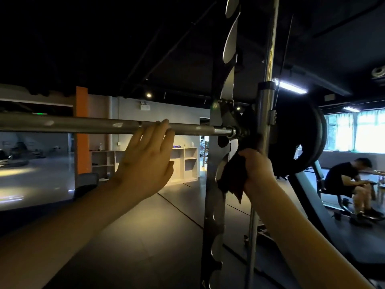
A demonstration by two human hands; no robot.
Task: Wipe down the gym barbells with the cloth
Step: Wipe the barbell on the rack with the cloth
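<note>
A grey steel barbell [83, 125] runs level across the view from the left edge to a rack upright. Its right end carries black weight plates [295, 138]. My left hand [145, 161] is raised with straight fingers, the fingertips touching the bar from the near side. My right hand [257, 170] grips a dark cloth [231, 178] and holds it up against the dark joint just below the bar's right end, beside the chrome guide rod [264, 113].
A notched steel rack upright [216, 205] stands between my arms. A person in black [345, 178] sits on a bench at the right. Pale shelving [187, 161] and an orange pillar [82, 130] stand behind, across a dark floor. Windows glow at the far right.
</note>
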